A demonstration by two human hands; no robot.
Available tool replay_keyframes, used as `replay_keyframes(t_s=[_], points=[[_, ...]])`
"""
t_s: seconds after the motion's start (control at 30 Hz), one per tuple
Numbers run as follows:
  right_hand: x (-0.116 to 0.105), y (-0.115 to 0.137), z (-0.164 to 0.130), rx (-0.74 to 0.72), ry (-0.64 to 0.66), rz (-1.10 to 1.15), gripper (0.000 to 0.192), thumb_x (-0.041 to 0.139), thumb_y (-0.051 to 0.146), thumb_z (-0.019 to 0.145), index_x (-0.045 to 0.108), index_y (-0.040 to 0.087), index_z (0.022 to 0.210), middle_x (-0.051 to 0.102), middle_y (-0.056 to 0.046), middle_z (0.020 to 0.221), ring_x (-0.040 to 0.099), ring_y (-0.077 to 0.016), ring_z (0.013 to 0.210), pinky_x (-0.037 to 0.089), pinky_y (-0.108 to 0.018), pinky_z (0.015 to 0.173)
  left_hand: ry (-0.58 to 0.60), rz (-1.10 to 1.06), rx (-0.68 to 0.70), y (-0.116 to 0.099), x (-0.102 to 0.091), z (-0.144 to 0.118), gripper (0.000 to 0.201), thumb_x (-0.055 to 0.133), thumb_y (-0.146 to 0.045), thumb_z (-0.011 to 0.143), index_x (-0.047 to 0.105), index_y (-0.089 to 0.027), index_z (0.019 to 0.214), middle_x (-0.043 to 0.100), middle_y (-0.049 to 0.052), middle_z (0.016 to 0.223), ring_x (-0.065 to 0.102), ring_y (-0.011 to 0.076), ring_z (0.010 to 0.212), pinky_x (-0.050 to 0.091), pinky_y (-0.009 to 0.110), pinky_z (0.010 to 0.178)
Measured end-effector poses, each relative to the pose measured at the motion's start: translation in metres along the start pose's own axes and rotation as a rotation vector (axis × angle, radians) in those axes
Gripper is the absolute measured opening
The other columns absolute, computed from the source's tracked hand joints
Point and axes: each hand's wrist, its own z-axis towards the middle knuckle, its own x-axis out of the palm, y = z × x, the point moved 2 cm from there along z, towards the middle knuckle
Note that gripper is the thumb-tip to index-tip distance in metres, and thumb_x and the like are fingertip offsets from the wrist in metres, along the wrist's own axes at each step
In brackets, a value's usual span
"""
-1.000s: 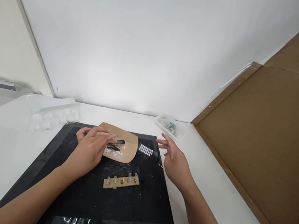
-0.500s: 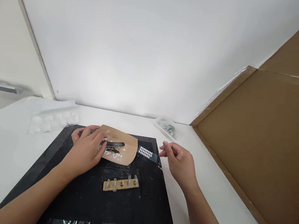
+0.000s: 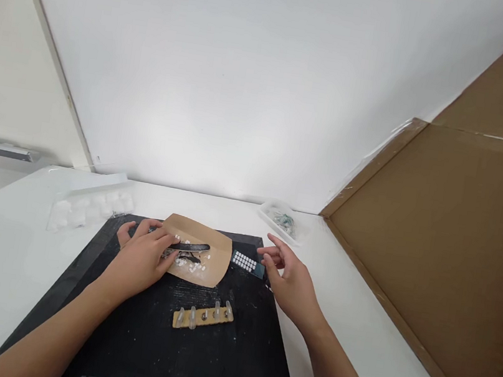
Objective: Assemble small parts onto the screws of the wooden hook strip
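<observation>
Left hand point(image 3: 143, 257) is laid, fingers curled, on the left end of a slim black tool point(image 3: 188, 246) that rests across a curved tan paper piece point(image 3: 204, 251) on the black mat point(image 3: 154, 331); whether the tool is actually gripped cannot be told. Its long axis is seen running left to right, the free end pointed toward the right hand point(image 3: 288, 276), which is held open and empty beside a small dark strip of white dots point(image 3: 247, 263).

no readable text, labels, brands, numbers or signs on anything in view
</observation>
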Motion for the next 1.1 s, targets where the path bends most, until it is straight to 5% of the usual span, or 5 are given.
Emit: replay_keyframes(t_s=[0.3,0.47,0.7,0.87,1.1], points=[[-0.003,0.004,0.001,-0.024,-0.054,-0.007,0.044,0.061,0.055,0.100,0.067,0.025,0.131,0.079,-0.006,0.103,0.074,-0.0253,0.092,0.057,-0.036,0.079,-0.061,-0.050,-0.018,0.005,0.001,0.003,0.016,0.072,-0.030,0.096,0.080,-0.025,0.110,0.080,0.007,0.108,0.064,0.0332,0.111,0.039,0.057,0.107],[-0.013,-0.004,0.008,-0.014,-0.097,-0.017,0.030,0.067,0.048,0.095,0.079,0.025,0.111,0.082,-0.005,0.094,0.075,-0.0256,0.087,0.056,-0.036,0.077,-0.147,-0.123,-0.025,0.002,-0.003,0.004,0.021,0.061,-0.032,0.104,0.078,-0.023,0.113,0.077,0.005,0.108,0.071,0.0232,0.096,0.052,0.036,0.088],[-0.042,-0.026,0.019,0.084,-0.263,-0.027,0.038,0.051,0.047,0.104,0.075,0.022,0.118,0.082,-0.009,0.102,0.078,-0.0273,0.097,0.058,-0.038,0.085,-0.316,-0.255,-0.033,-0.009,-0.013,0.004,0.022,0.058,-0.033,0.107,0.077,-0.022,0.112,0.075,0.004,0.107,0.072,0.0174,0.095,0.054,0.026,0.084],[-0.044,-0.049,0.025,0.086,-0.239,-0.060,0.060,0.047,0.015,0.090,0.056,0.021,0.150,0.072,-0.012,0.135,0.072,-0.0285,0.122,0.055,-0.047,0.108,-0.324,-0.265,-0.037,-0.008,-0.011,0.003,0.024,0.063,-0.037,0.103,0.072,-0.021,0.119,0.075,0.004,0.102,0.072,0.0192,0.088,0.055,0.030,0.080],[-0.026,-0.056,0.027,0.078,-0.266,-0.106,0.098,0.055,0.019,0.086,0.006,0.023,0.171,0.020,-0.020,0.171,0.049,-0.0356,0.151,0.054,-0.047,0.116,-0.311,-0.261,-0.074,-0.007,-0.008,0.002,0.029,0.064,-0.044,0.102,0.067,-0.022,0.121,0.074,0.003,0.103,0.070,0.0193,0.081,0.055,0.032,0.075]])
